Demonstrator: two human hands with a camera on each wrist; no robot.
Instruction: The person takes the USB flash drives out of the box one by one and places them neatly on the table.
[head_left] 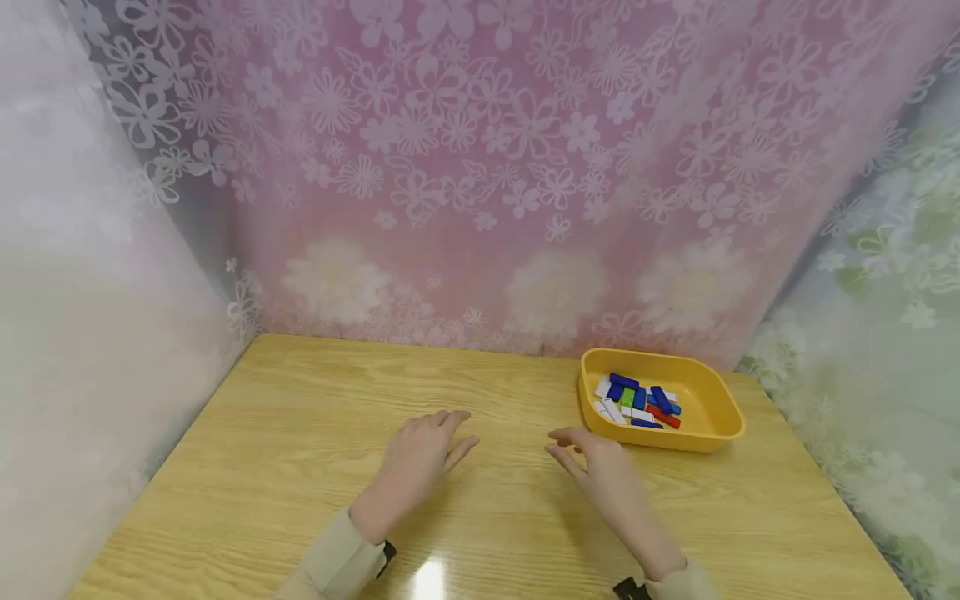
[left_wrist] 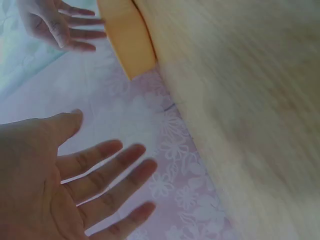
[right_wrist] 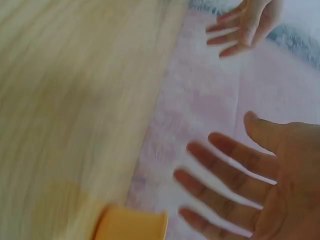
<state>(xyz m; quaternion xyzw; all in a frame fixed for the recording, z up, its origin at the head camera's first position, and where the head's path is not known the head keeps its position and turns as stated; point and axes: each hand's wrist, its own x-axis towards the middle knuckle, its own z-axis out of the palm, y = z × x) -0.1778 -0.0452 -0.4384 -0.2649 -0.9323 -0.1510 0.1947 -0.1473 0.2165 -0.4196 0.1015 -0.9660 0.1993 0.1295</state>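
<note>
My left hand (head_left: 418,454) hovers over the middle of the table, fingers extended and spread, holding nothing. To its right my right hand (head_left: 603,475) is held above the wood, likewise with spread, relaxed fingers and nothing in them. It is nearest the yellow plastic tub (head_left: 712,442), close to the tub's near left corner. Inside the tub lie several small blocks: dark blue ones (head_left: 624,381), white ones (head_left: 612,410), a lime green one (head_left: 628,397) and a red one (head_left: 663,417). Both wrist views show the palms (left_wrist: 30,185) with fingers apart.
The light wood table (head_left: 300,417) reaches back to a pink flowered curtain (head_left: 465,208). Pale curtains hang along the left side (head_left: 97,292) and the right side (head_left: 892,333). The tub stands at the table's back right, near its far edge.
</note>
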